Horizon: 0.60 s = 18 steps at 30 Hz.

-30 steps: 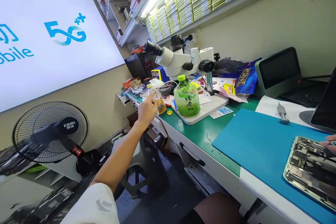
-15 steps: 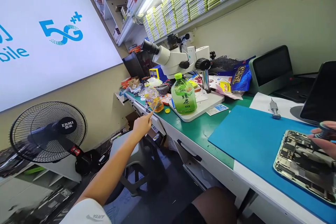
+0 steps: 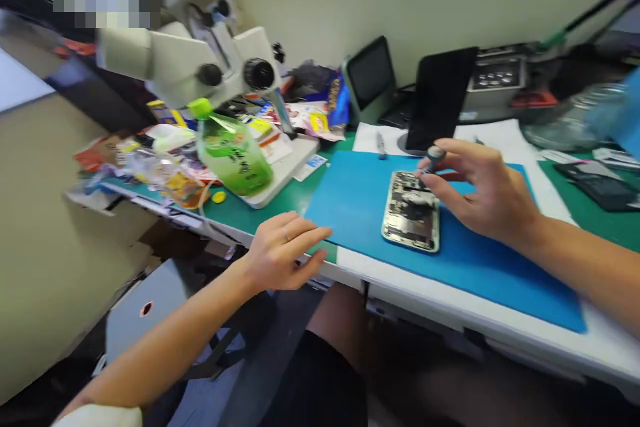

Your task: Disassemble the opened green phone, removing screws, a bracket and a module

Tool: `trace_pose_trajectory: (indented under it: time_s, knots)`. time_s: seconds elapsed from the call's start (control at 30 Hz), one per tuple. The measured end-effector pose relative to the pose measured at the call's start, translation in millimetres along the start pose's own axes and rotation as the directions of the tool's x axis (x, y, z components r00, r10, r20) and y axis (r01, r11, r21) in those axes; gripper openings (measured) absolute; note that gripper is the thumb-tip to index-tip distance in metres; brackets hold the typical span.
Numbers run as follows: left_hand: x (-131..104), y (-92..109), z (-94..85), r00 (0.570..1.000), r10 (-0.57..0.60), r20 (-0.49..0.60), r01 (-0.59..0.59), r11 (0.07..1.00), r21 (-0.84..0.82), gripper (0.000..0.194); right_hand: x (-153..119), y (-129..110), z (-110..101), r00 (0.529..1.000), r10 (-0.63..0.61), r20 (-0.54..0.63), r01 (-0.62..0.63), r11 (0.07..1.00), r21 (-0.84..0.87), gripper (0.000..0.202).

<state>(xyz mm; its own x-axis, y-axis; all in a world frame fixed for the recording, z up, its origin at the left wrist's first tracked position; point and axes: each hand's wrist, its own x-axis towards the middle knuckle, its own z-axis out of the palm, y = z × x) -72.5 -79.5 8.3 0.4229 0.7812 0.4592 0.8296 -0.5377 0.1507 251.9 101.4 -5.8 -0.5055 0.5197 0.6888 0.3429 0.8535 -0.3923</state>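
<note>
An opened phone (image 3: 407, 223) with its inner parts showing lies on the blue mat (image 3: 345, 193). My right hand (image 3: 480, 190) is above the phone's upper right corner, its thumb and fingertips closed on a small screwdriver (image 3: 434, 159). My left hand (image 3: 290, 250) hangs over the table's front edge, left of the phone, with its fingers apart and nothing in them. A second small screwdriver (image 3: 381, 145) lies at the mat's back edge.
A green tea bottle (image 3: 235, 157) stands by the white microscope (image 3: 175, 67). Left of it are a half-full yellowish bottle (image 3: 175, 180) and a yellow cap (image 3: 219, 197). A dark tablet (image 3: 440, 97) stands behind the mat; a grey stool (image 3: 145, 320) is below left.
The view has swung right. My left hand has moved from beside the yellowish bottle towards the mat and its fingers have spread. My right hand still holds the screwdriver over the phone.
</note>
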Motion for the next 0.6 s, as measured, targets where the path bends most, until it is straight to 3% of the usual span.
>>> trace_pose_trajectory:
  time_s: [0.07, 0.13, 0.2, 0.27, 0.4, 0.6]
  knots:
    - [52, 6, 18.2, 0.981, 0.194, -0.011, -0.194, 0.972, -0.133, 0.046, -3, -6, -1, 1.000, -0.006, -0.001, 0.006, 0.999, 0.035, 0.052]
    - [102, 3, 37.1, 0.949, 0.316, -0.014, -0.311, 0.924, -0.224, 0.070, -6, -11, -3, 1.000, -0.015, -0.021, 0.017, 0.998, 0.063, 0.052]
    - [141, -6, 56.4, 0.917, 0.399, -0.001, -0.382, 0.878, -0.289, 0.087, -8, -16, -4, 0.998, -0.038, -0.042, 0.041, 0.996, 0.080, 0.050]
    - [165, -15, 73.5, 0.899, 0.438, -0.009, -0.415, 0.845, -0.337, 0.099, -8, -18, -5, 0.996, -0.056, -0.063, 0.061, 0.995, 0.074, 0.047]
    - [174, -28, 94.2, 0.884, 0.466, 0.023, -0.420, 0.816, -0.396, 0.115, -5, -15, -10, 0.991, -0.086, -0.100, 0.089, 0.996, 0.023, 0.041]
    - [166, -31, 100.4, 0.881, 0.445, 0.158, -0.350, 0.840, -0.414, 0.121, 3, -14, -17, 0.996, -0.062, -0.063, 0.061, 0.998, -0.018, 0.044]
